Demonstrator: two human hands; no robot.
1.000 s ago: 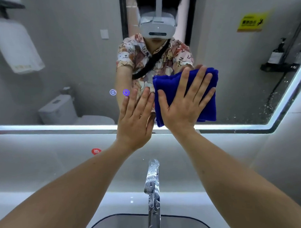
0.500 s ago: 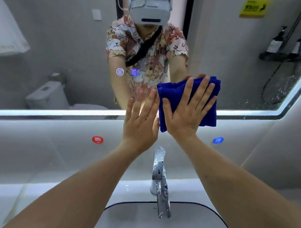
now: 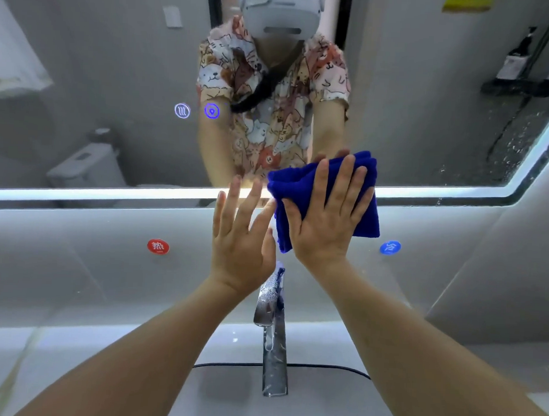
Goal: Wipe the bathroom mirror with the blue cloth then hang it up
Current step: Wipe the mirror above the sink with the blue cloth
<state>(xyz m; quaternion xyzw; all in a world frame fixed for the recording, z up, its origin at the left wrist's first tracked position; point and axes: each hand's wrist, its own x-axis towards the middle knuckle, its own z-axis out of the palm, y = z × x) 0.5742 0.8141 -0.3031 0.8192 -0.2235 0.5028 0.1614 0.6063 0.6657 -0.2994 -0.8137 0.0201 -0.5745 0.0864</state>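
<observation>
The mirror (image 3: 85,76) was the biggest thing in view: a wide, flat pane of smooth glass with a lit strip along its bottom edge and two small glowing icons (image 3: 196,111) set in it. Water spots speckled its right corner, which was cut at an angle. Below it ran a pale, glossy wall (image 3: 78,263) carrying a red round sticker (image 3: 158,246) and a blue one (image 3: 389,247), and under that a white surface (image 3: 59,356) with a dark-rimmed basin (image 3: 229,386) sunk into it.

The wiping step was in hand, judging by the pose. The cloth (image 3: 302,187), a thick, soft, deep-blue pad folded into a rough rectangle, sat across the mirror's bottom edge, half on the glass and half over the wall. The right hand (image 3: 327,222) lay flat on it with straight, spread fingers, pressing it to the glass without gripping it. The left hand (image 3: 241,237) was raised just beside the cloth, fingers straight and spread, holding nothing; whether it touched the glass could not be told.

The stroke seemed to have reached the lower limit, so the next move probably called for carrying the cloth over to an unwiped part, likely the spotted right side, under even pressure. Hanging was not yet due.

A chrome tap (image 3: 273,332), slim and wet with droplets, stood below the hands.
</observation>
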